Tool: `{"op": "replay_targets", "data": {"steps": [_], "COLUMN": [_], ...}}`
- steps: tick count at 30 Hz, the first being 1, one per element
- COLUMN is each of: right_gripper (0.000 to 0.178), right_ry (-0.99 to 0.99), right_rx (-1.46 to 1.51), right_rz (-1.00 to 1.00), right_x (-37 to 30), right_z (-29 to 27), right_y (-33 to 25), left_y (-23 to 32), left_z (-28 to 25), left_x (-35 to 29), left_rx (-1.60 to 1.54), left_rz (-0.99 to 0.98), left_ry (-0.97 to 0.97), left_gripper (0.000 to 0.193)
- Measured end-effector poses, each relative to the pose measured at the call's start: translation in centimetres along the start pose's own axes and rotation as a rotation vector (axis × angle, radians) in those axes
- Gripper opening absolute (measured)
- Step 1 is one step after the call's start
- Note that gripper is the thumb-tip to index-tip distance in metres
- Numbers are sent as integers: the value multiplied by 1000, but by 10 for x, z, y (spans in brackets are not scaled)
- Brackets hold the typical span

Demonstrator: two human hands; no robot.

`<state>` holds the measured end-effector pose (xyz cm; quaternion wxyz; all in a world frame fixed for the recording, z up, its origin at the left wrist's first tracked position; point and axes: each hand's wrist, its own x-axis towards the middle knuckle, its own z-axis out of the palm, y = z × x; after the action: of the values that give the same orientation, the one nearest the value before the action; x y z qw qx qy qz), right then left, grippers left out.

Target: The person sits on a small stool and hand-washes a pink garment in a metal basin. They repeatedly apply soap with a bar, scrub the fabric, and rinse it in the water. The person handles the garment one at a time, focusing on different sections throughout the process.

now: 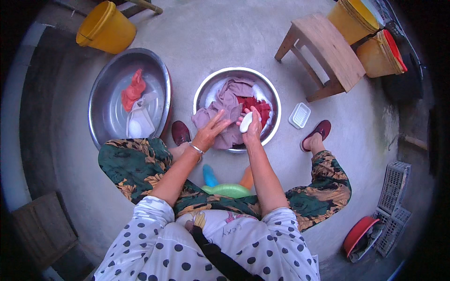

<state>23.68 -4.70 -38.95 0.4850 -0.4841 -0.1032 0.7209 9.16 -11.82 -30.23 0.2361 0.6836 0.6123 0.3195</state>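
Note:
My right hand [254, 129] is closed round a white bar of soap [246, 122], palm up, above the steel basin [276, 96] on the floor in front of me. To its left, my left hand [212, 130] has its fingers stretched out and apart, with nothing in it. It hovers over or just touches a mauve garment [228, 100] that spills over the basin's near left rim; which, I cannot tell. A dark red cloth [260, 108] and white suds lie beside the garment in the basin.
A larger metal basin [101, 96] at left holds a coral cloth [133, 91] and a pale garment [139, 119]. A white soap dish [300, 115] lies right of the near basin. Farther right stand a wooden stool [323, 51] and yellow buckets [354, 21]; another yellow bucket [105, 30] is far left.

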Motion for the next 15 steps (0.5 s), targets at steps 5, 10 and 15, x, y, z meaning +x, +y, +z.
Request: {"op": "replay_targets", "data": {"steps": [5, 10, 15], "right_gripper": [41, 42, 35], "right_ry": [66, 133, -15], "right_rx": [32, -52, -85], "right_rz": [84, 111, 90], "right_x": [-1, -3, 3], "right_z": [-5, -1, -10], "right_y": [0, -3, -1], "left_y": [-45, -47, -39], "left_z": [17, 18, 22], "left_x": [-34, -36, -39], "left_rx": [3, 117, -73], "left_rz": [0, 185, -61], "left_ry": [-349, -508, -274], "left_gripper": [47, 58, 59]}}
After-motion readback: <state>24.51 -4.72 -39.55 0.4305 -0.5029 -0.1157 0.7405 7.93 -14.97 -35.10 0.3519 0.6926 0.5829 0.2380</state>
